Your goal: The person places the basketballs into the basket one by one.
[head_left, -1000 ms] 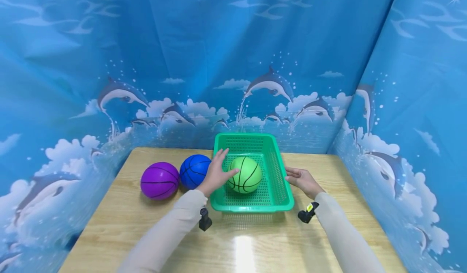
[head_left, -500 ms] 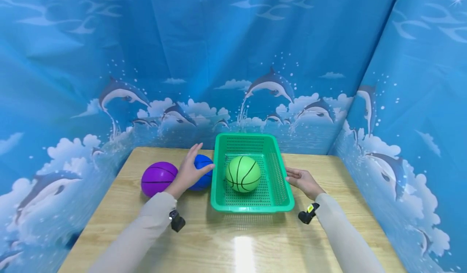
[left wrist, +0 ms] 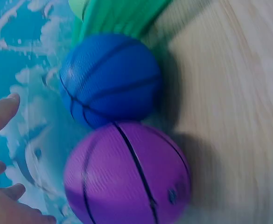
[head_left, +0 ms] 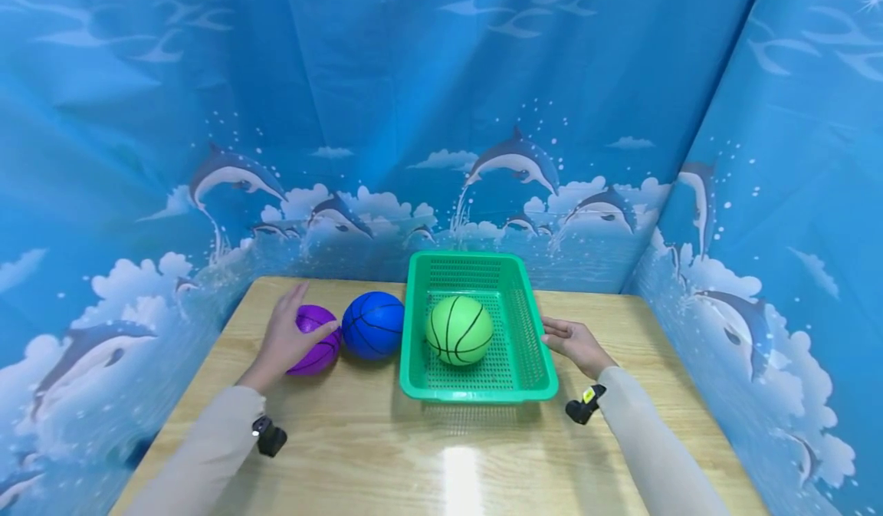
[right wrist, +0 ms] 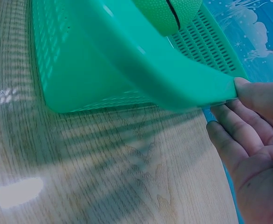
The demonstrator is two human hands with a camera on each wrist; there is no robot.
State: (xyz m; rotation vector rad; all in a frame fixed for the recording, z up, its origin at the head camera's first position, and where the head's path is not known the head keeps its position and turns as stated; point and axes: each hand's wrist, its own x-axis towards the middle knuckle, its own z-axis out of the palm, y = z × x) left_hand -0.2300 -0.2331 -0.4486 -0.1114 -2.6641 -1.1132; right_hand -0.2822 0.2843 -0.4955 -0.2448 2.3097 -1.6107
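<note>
My left hand (head_left: 284, 340), fingers spread, hovers over the left side of a purple basketball (head_left: 319, 347) and partly hides it in the head view. In the left wrist view a gap shows between the fingers and the purple basketball (left wrist: 127, 175). Just right of it sits a blue basketball (head_left: 373, 326). A light green basketball (head_left: 459, 330) lies inside a green perforated plastic basket (head_left: 476, 395). At the basket's right side, my right hand (head_left: 578, 345) holds the rim, thumb on the edge and fingers beneath, as the right wrist view shows.
Everything stands on a light wooden table (head_left: 386, 462). A blue curtain (head_left: 428, 102) printed with dolphins closes off the back and sides. The basket stands just right of the blue basketball, close to the table's back edge.
My left hand has moved left, from beside the green basketball in the basket, past the blue one, to the purple one. The right hand has stayed at the basket rim.
</note>
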